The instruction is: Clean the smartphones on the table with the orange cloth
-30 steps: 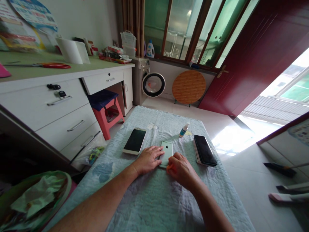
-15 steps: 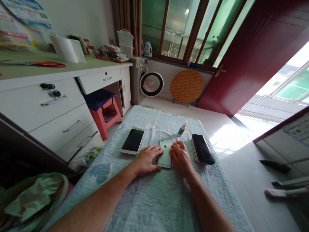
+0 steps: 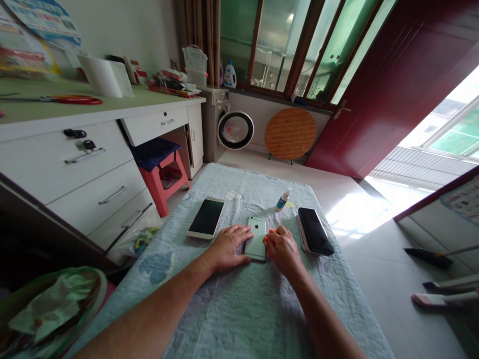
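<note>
A silver phone (image 3: 256, 238) lies face down on the pale blue quilt (image 3: 239, 304) that covers the table. My left hand (image 3: 227, 247) rests flat on the quilt with its fingers spread against the phone's left edge. My right hand (image 3: 282, 248) is closed at the phone's right edge on a small orange thing (image 3: 271, 231), mostly hidden by the fingers.
A gold-rimmed phone (image 3: 206, 217) lies face up to the left. A stack of dark phones (image 3: 315, 231) lies to the right, with a small spray bottle (image 3: 283, 199) behind. White drawers (image 3: 86, 169) and a red stool (image 3: 161, 172) stand at the left.
My right hand slid up along the phone's right edge from its near corner, then drew back a little. The left hand stayed in place on the phone.
</note>
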A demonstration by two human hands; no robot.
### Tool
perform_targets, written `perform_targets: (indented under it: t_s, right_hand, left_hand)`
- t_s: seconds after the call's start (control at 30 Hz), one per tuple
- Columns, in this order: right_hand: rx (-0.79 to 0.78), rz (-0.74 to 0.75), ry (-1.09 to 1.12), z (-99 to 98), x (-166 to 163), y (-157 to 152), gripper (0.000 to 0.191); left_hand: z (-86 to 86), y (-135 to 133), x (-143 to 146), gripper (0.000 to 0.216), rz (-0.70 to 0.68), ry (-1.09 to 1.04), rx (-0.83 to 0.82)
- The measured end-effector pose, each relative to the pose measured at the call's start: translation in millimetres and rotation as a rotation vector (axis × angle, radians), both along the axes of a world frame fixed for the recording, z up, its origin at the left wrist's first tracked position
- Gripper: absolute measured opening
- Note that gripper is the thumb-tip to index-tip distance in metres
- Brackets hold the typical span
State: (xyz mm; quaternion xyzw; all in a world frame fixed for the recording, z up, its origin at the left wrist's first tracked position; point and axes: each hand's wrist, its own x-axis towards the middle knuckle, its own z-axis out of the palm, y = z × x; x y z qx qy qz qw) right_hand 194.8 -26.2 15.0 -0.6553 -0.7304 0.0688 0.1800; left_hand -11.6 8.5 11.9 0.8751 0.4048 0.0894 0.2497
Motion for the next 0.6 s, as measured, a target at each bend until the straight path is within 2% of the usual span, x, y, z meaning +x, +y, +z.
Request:
perform_targets:
  t_s: [0.23,0.37,0.47,0.6]
  right_hand:
    - [-0.184,0.093,-0.081,21.9,-4.8,-24.3,0.025]
    - [-0.206,0.152,-0.041,23.4,-1.1,-24.8,0.022]
    - [-0.118,0.046,0.023,18.5,0.7,-17.6,0.012]
    - [0.065,-0.201,0.049,10.4,-1.2,-1.5,0.015]
  left_hand:
    - [-0.8,0.3,-0.1,0.072,0.001,0.001,0.005]
    - [-1.0,0.3,0.0,0.070,0.003,-0.001,0.007]
    - [-1.9,1.0,-0.4,0.071,-0.004,0.004,0.006]
    - [-2.6,2.0,-1.2,0.072,-0.016,-0.003,0.011]
